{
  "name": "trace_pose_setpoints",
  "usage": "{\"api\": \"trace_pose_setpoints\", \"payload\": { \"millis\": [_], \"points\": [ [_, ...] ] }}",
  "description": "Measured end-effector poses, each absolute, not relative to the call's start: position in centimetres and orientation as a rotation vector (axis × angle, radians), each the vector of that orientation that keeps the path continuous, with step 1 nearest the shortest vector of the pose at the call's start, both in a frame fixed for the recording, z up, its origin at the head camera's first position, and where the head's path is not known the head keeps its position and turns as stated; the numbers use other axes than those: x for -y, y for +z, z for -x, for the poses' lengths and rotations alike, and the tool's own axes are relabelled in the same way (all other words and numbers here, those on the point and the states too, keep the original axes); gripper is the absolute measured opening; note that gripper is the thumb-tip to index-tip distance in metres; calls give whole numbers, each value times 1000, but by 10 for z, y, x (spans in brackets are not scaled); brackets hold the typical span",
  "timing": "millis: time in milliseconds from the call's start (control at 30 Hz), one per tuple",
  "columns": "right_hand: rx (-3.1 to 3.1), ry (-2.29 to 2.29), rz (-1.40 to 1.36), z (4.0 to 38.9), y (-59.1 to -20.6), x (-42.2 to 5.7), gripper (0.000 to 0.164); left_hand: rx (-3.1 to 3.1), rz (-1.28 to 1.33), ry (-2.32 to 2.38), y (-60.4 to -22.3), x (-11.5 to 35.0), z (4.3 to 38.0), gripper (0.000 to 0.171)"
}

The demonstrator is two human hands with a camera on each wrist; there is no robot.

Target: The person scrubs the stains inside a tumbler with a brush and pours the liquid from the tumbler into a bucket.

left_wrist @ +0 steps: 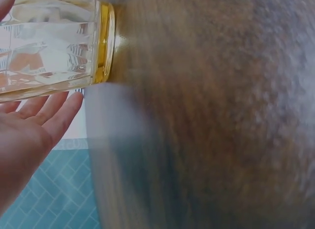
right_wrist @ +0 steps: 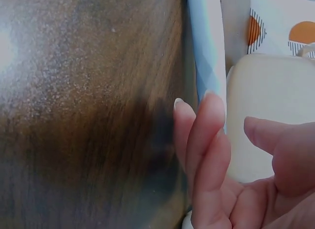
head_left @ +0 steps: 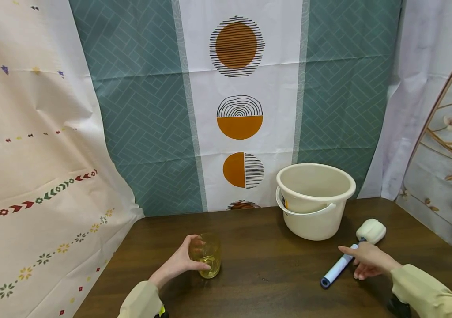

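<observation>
The left hand (head_left: 183, 260) has a part-closed grip around a yellow glass (head_left: 215, 255), thumb on its near side and fingers curving round the far side; the glass stands upright at the left of the dark wooden surface (head_left: 261, 254). At the right, the right hand (head_left: 372, 259) is over the handle of a brush (head_left: 341, 266), its grip loosely open, thumb straight and apart from the bent fingers, holding nothing; whether the fingertips touch the handle I cannot tell. The brush lies slantwise, white head to the far right, blue-ended handle to the near left. Far and left of that head stands a cream bucket (head_left: 313, 226), its bail lowered on the near side. A green and white cloth (head_left: 138, 110) hangs behind.
</observation>
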State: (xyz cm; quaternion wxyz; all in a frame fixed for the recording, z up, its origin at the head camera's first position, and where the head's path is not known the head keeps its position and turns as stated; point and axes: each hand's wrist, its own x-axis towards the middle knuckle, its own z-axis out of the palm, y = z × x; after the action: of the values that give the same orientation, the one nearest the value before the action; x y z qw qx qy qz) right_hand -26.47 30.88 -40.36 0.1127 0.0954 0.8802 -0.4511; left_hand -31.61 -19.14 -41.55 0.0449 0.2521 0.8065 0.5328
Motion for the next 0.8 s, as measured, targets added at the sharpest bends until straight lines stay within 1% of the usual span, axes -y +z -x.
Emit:
{"api": "trace_pose_setpoints", "payload": {
  "millis": [333,567,800],
  "points": [
    [-2533,-1356,-287,268,-405,-309,47,-2399,-781,1659,-418,190,319,76],
    [-2527,-1389,-302,269,-405,-308,39,-2386,-792,1664,-420,185,322,74],
    [-2500,-1423,-311,273,-408,-311,37,-2345,-812,1678,-404,172,310,72]
  ]
}}
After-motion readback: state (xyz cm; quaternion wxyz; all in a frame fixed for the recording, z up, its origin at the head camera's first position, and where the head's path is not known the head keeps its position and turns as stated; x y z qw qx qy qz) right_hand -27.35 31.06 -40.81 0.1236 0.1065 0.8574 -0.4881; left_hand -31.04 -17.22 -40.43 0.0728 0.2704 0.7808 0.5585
